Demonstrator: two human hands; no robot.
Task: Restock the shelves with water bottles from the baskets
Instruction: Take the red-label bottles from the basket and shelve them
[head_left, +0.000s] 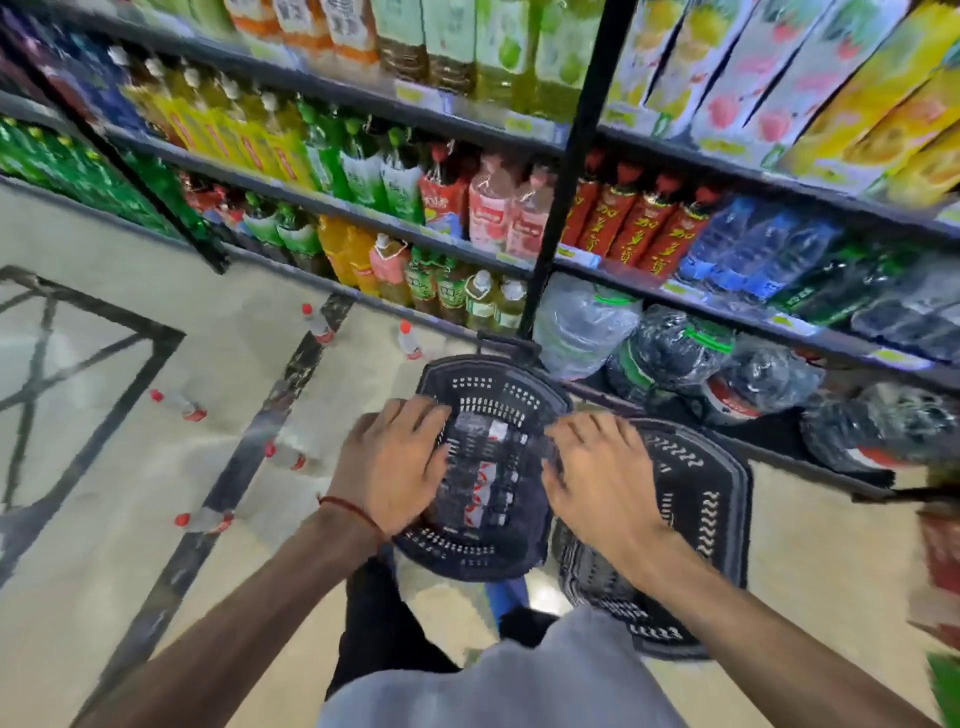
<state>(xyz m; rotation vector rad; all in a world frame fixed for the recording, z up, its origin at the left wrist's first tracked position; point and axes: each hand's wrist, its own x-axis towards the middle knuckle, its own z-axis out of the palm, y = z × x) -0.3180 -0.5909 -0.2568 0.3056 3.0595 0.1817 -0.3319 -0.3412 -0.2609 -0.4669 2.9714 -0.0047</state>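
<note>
Water bottles (483, 467) with red-and-white labels lie packed in a dark slotted basket (467, 553), which sits low down just in front of the bottom edge of the shelves (363, 213). The person stands over it with both arms stretched down. The left hand (395, 462) hovers at the basket's left rim with its fingers spread apart and reaching in over the bottles. A red thread (353, 512) is tied round that wrist. The right hand (597, 467) is at the basket's right rim, fingers likewise splayed and gripping nothing that I can see. The blur keeps me from telling whether either hand actually touches the bottles or the rim. A second basket (711, 499) of the same dark plastic stands just beside the first on its right, also close to the shelf's front edge. What it holds is not clear. On the pale floor (130, 545) to the left, well apart from the baskets, several loose bottles (179, 404) with red caps lie scattered on their sides. On the bottom shelf behind the baskets sit large clear jugs (582, 322) and film-wrapped packs (670, 353). The shelf above carries blue-labelled bottles (748, 254) towards its right end, beside red-labelled drinks (644, 228).
</note>
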